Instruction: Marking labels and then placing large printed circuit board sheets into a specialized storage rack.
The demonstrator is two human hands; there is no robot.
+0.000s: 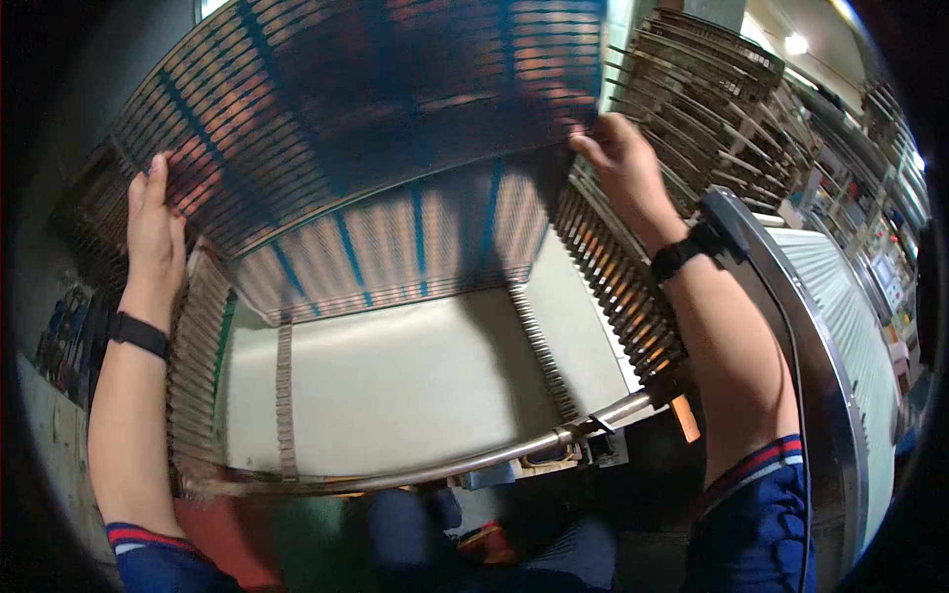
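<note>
A large thin circuit board panel (366,109), dark blue with rows of copper-coloured strips, is raised and tilted in front of me. Closed on its left edge is my left hand (156,227), fingers partly hidden. At the lower right corner, my right hand (625,163) pinches the opposite edge between thumb and fingers. Below and behind it, a similar panel (381,242) stands in a rack with slotted side rails (623,287). Slotted strips (286,395) run along the rack's pale base (395,385). The held panel hides the upper part of the standing one.
A metal bar (425,475) crosses the rack's near side. More slotted racks (707,109) are stacked at the far right. Beside my right forearm are a metal-edged frame (806,306) and a hanging cable (791,341). My legs (573,553) show below the bar.
</note>
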